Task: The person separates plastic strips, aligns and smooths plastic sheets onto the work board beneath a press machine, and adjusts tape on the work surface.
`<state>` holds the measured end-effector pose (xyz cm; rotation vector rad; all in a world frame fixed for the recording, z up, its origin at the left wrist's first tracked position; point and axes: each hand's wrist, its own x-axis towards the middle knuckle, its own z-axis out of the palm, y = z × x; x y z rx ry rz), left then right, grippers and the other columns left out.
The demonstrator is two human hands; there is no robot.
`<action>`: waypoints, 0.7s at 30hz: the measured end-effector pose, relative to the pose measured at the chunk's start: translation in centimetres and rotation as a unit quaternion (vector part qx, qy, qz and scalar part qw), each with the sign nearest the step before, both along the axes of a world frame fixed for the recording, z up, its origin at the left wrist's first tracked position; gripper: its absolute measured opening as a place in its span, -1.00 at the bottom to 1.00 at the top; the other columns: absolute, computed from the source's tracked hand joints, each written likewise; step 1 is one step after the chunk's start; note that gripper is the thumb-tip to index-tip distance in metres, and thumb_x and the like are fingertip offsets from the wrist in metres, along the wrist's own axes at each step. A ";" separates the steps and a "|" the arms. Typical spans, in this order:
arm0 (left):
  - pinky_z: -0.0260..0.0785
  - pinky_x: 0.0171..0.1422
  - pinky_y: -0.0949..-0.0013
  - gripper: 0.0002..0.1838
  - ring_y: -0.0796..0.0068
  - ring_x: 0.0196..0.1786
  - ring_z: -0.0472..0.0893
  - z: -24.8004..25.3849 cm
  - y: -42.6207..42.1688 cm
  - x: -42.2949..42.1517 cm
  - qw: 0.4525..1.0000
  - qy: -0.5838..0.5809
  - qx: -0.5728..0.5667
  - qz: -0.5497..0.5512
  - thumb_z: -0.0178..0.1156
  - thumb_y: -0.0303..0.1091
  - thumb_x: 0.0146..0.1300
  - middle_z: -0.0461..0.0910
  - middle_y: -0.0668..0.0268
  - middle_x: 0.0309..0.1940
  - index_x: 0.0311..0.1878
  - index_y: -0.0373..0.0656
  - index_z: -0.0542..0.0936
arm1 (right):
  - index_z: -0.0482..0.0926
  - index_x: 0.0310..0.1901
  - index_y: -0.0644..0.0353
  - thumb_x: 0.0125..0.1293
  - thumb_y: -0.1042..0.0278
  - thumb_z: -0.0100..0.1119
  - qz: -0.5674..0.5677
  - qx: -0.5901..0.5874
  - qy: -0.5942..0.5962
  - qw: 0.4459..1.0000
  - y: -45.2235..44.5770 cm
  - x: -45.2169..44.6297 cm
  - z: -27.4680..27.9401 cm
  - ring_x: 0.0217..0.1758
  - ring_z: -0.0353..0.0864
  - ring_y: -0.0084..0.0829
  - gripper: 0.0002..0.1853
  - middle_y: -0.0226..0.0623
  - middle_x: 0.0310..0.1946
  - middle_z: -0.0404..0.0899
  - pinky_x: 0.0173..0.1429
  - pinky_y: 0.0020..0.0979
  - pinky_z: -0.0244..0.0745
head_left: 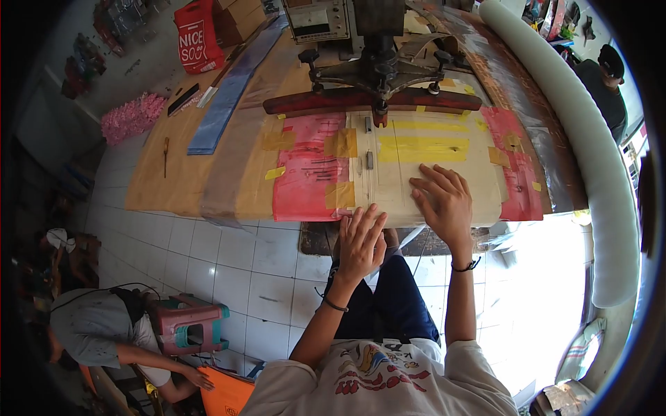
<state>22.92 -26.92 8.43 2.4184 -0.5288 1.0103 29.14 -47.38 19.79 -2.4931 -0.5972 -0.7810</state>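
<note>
My right hand (444,201) lies with its fingers spread on a cream board (430,187), near the board's front edge. At that same edge, further left, my left hand (362,239) rests its outstretched fingertips. Neither hand grips anything that I can see. Pink-red sheets (305,187) flank the board, joined to it with brown and yellow tape (340,144). Two small metal pieces (370,160) lie on the board's left part. Above the far side hangs a dark metal press head (380,73) with a long reddish bar (298,104).
Blue plastic strips (225,111) and a thin tool (166,156) lie on the brown worktable (159,187). A large white roll (590,139) runs along the right. A co-worker (104,326) bends over an orange sheet (225,392) at lower left; another person (603,93) is at far right.
</note>
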 end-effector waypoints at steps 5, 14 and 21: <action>-0.13 0.71 -0.15 -0.40 0.06 0.62 0.23 -0.1 0.0 0.0 1.000 -0.005 0.004 0.006 0.23 -0.41 0.29 0.37 0.17 0.54 0.44 -0.08 0.52 | 0.82 -0.08 -0.03 0.35 0.18 0.35 0.000 -0.002 -0.002 1.000 -0.1 0.0 0.1 0.30 0.62 -0.14 -0.81 -0.28 0.14 0.74 0.44 -0.09 0.40; 0.14 0.46 0.04 -0.64 0.27 0.19 0.59 8.1 -0.5 0.4 0.999 0.024 -0.030 -0.004 0.23 -0.45 0.26 0.66 0.33 0.13 0.14 -0.09 0.68 | 0.82 -0.10 -0.03 0.34 0.20 0.36 0.000 0.014 -0.010 1.000 0.0 0.0 0.0 0.27 0.63 -0.13 -0.82 -0.28 0.12 0.74 0.42 -0.08 0.41; 0.48 0.30 0.06 -0.73 0.02 0.15 0.61 12.9 0.8 7.0 0.983 0.127 -0.020 -0.134 0.27 -0.43 0.33 0.63 0.13 0.06 0.08 -0.23 0.67 | 0.82 -0.12 -0.03 0.32 0.21 0.36 -0.007 0.015 -0.016 1.000 0.0 -0.1 0.0 0.24 0.65 -0.15 -0.83 -0.29 0.10 0.75 0.40 -0.09 0.43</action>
